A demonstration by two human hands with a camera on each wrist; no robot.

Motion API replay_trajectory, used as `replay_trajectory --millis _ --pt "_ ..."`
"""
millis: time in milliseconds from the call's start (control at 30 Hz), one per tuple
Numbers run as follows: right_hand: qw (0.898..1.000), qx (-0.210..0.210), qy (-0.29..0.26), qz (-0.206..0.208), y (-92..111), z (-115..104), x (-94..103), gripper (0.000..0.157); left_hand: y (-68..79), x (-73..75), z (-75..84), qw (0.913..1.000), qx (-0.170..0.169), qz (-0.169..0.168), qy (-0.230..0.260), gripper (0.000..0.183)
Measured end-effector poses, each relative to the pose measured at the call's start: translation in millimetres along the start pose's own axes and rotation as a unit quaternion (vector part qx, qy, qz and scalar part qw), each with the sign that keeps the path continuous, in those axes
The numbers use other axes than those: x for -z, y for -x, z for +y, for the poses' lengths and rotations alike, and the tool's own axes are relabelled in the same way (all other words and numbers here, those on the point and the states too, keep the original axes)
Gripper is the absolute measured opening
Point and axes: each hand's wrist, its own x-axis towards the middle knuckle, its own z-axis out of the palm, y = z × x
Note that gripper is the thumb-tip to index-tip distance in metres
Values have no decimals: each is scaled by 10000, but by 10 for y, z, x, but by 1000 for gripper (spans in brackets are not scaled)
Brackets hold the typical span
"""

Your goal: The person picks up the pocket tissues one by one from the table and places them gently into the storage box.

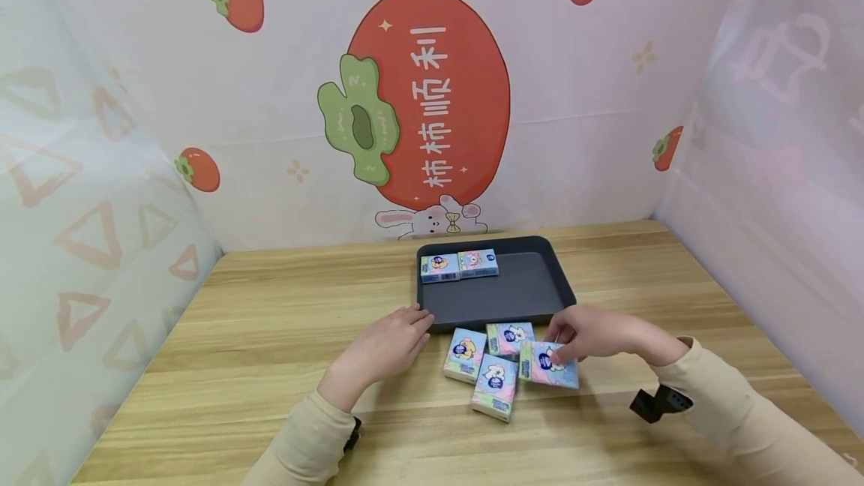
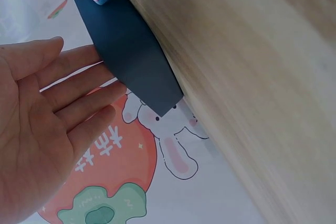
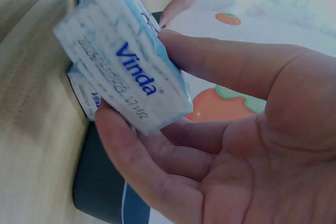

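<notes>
My right hand (image 1: 597, 332) pinches a pack of tissues (image 1: 555, 376) between thumb and fingers. In the right wrist view, the printed end of this tissue pack (image 3: 123, 66) faces the camera, tilted. My left hand (image 1: 388, 345) rests its extended fingers at the front left corner of a dark grey tray (image 1: 520, 295). From the left wrist, the fingertips touch the outer side of the tray (image 2: 139, 61). Two tissue packs (image 1: 478, 264) lie side by side along the tray's back left.
Three more tissue packs, one at the left (image 1: 464, 355), one near the tray (image 1: 508, 337) and one in front (image 1: 495, 388), lie on the wooden table (image 1: 290, 321). Printed cloth walls (image 1: 283, 111) enclose the table at the back and sides.
</notes>
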Motion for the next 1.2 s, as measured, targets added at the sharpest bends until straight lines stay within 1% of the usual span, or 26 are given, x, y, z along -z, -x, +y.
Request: replay_trajectory --millis 300,500,633,933,1200 --pt "9995 3 -213 243 -15 -27 117 27 0 -6 -8 10000 -7 5 8 37" --pt "9993 90 -256 275 -44 -32 196 28 1 -3 -6 10000 20 -39 33 37" --pt "9990 109 -354 255 -70 -35 249 32 -1 0 -6 10000 18 -42 35 38" --pt "9983 -135 -370 435 -146 -31 365 37 -3 14 -6 10000 -9 -22 34 38" --pt "9978 -116 -445 479 -195 -17 458 40 -5 21 -3 10000 11 -50 82 38"
